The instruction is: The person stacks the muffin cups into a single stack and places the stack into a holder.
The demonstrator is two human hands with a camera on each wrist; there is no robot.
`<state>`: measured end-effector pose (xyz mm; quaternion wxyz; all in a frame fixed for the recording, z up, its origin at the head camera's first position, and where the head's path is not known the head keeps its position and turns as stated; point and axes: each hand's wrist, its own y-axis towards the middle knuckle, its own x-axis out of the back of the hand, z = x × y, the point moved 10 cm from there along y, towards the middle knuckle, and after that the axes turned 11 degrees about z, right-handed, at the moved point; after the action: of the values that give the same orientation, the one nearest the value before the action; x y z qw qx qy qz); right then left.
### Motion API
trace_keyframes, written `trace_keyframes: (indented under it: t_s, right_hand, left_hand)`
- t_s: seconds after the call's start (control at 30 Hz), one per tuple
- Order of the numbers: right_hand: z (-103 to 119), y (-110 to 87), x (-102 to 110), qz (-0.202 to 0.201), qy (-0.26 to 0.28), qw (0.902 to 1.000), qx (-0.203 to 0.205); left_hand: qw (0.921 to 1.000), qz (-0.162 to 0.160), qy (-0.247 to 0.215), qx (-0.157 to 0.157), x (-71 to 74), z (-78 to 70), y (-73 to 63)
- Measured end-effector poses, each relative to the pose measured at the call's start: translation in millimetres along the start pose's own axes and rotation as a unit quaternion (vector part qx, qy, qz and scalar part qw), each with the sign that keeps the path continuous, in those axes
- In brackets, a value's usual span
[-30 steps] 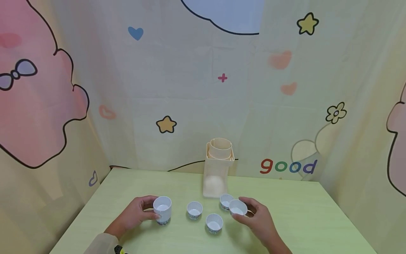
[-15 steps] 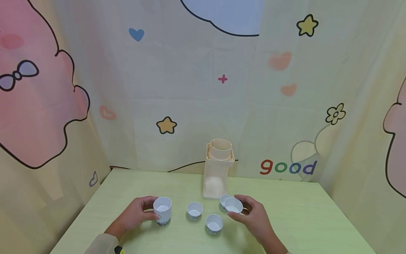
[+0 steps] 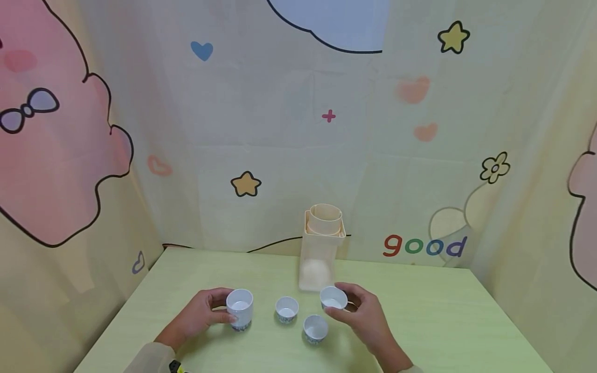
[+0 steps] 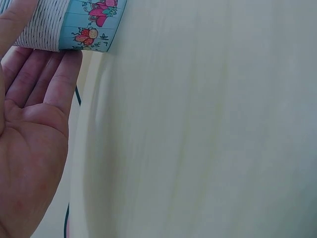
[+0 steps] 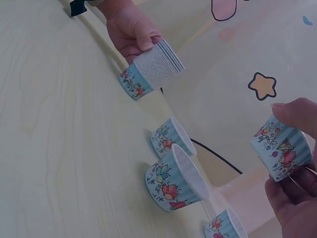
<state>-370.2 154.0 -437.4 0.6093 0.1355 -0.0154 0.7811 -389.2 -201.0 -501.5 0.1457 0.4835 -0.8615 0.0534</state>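
My left hand (image 3: 205, 313) grips a nested stack of paper cups (image 3: 240, 308) at the left of the table. In the right wrist view many pale rims show above the lowest cup's blue printed side. My right hand (image 3: 366, 316) pinches a single paper cup (image 5: 282, 148), light blue with red fruit prints, between thumb and fingers, raised off the table. In the head view this cup hides another paper cup (image 5: 225, 225) standing beyond it. Two more paper cups, one farther (image 3: 286, 309) and one nearer (image 3: 315, 329), stand upright between my hands.
A cream plastic holder (image 3: 317, 264) with a round tube (image 3: 325, 219) on top stands at the back of the pale green table (image 3: 210, 269). Behind it hangs a printed curtain (image 3: 280, 129) with stars and hearts.
My right hand has moved left and slightly away from me with its cup, which now covers the far right cup in the head view. The left hand and its stack stay put.
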Motion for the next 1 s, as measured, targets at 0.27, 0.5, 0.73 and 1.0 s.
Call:
trace_keyframes:
  t_s: [0.27,0.5,0.73,1.0]
  right_hand:
    - [5,6.6,-18,0.028,0.023,0.9993,0.005]
    - [9,12.4,-38,0.057,0.04,0.9975,0.014]
    - [14,19.8,-53,0.067,0.041,0.9964,0.03]
    - [17,26.8,-70,0.077,0.06,0.9944,0.04]
  left_hand:
    - [1.0,-0.003,0.005,0.001,0.0,-0.4,0.4]
    - [1.0,-0.001,0.001,-0.003,0.0,0.8,1.1]
    - [1.0,-0.002,0.0,0.0,-0.1,1.5,1.2]
    - [1.0,-0.003,-0.001,-0.001,0.4,2.6,1.6]
